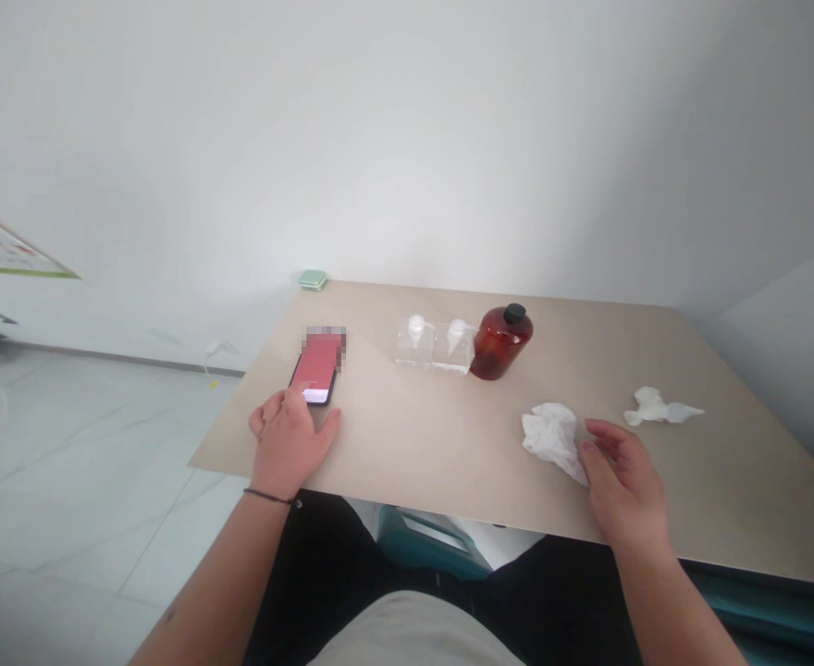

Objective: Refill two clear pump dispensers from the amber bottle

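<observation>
On the left of the table, a smartphone (pixel 318 367) lies flat with a red picture on its screen. My left hand (pixel 289 439) rests at its near end, index fingertip at the lower screen and thumb spread away; nothing is held. A crumpled white tissue (pixel 551 433) lies right of centre. Right beside it is my right hand (pixel 622 476), its fingers loosely curved with a gap from the thumb. The thumb tip is at the tissue's edge; whether it touches cannot be told.
Behind the tissue stands a brown bottle (pixel 500 344) with a black cap. Left of it is a clear two-part container (pixel 435 350) with white scoops. Another crumpled tissue (pixel 657 407) lies far right. A small green box (pixel 313 279) sits at the back left corner, by the wall.
</observation>
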A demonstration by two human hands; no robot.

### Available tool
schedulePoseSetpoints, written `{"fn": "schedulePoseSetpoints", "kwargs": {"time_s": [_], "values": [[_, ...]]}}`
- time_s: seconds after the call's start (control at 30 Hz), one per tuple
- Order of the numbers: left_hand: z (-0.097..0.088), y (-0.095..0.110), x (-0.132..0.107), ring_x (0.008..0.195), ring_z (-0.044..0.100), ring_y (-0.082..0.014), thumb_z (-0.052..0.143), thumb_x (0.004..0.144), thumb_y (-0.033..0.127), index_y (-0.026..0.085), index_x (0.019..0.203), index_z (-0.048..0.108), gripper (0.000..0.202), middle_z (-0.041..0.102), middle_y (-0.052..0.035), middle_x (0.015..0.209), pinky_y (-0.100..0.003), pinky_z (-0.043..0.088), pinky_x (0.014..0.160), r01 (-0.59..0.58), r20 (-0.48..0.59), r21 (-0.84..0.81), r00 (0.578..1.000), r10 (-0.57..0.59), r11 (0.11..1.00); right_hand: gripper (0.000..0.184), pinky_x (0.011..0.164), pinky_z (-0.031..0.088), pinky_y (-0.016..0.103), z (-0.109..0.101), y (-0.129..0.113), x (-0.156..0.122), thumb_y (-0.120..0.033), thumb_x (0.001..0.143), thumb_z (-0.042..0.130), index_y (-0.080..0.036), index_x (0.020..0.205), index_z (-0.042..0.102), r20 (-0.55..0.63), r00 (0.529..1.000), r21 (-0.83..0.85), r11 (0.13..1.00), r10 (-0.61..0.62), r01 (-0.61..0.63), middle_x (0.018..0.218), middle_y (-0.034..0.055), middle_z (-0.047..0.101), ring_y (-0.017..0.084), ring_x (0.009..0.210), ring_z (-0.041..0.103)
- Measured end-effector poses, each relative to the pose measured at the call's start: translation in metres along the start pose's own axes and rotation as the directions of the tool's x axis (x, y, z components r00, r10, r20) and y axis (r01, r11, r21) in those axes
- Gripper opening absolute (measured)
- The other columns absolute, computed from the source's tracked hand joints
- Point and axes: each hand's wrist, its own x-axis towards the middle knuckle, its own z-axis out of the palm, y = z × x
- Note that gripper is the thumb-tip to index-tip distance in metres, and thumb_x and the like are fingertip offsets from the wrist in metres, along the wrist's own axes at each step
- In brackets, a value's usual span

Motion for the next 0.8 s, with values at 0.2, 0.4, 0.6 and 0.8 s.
{"fn": "schedulePoseSetpoints", "kwargs": {"time_s": [0.2,0.4,0.6,0.8], "values": [[0.0,-0.0001,0.0001,0.135,0.053,-0.0398,0.06,0.093,0.042,0.012,0.139,0.047,0.056,0.065,-0.0229,0.134,-0.06,0.032,0.114,0.005,0.006,0.003,1.0,-0.005,1.0,0.04,0.102,0.047,0.055,0.0,0.0011,0.0003,-0.049,0.083,0.061,-0.024,0.113,0.068,-0.004,1.0,-0.006,1.0,-0.017,0.017,0.116,0.0113,0.069,0.032,0.112,0.064],[0.0005,-0.0005,-0.0002,0.133,0.054,-0.0399,0.059,0.093,0.042,0.012,0.14,0.047,0.057,0.065,-0.0231,0.134,-0.06,0.033,0.113,-0.009,0.0,0.013,1.0,0.009,1.0,0.04,0.101,0.047,0.055,0.0001,0.0003,0.0002,-0.049,0.083,0.061,-0.024,0.113,0.068,0.002,0.999,-0.003,0.999,-0.034,0.034,0.116,0.0113,0.069,0.032,0.111,0.064],[0.0006,-0.0006,0.0,0.133,0.054,-0.0398,0.059,0.093,0.042,0.012,0.139,0.047,0.056,0.065,-0.0228,0.135,-0.059,0.034,0.112,-0.011,-0.003,0.019,1.0,0.011,1.0,0.039,0.102,0.047,0.055,0.0003,0.0011,-0.0003,-0.048,0.084,0.061,-0.024,0.114,0.068,0.004,1.0,0.005,1.0,-0.028,0.028,0.117,0.0113,0.069,0.032,0.112,0.064],[-0.0012,0.0013,0.0003,0.134,0.053,-0.0396,0.059,0.094,0.042,0.012,0.139,0.047,0.055,0.064,-0.0224,0.136,-0.06,0.033,0.113,-0.01,0.009,0.018,1.0,0.01,1.0,0.039,0.102,0.047,0.056,0.0,0.0042,-0.0004,-0.048,0.085,0.061,-0.024,0.115,0.068,0.008,0.999,0.003,0.999,-0.038,0.038,0.118,0.0115,0.069,0.032,0.113,0.064]]}}
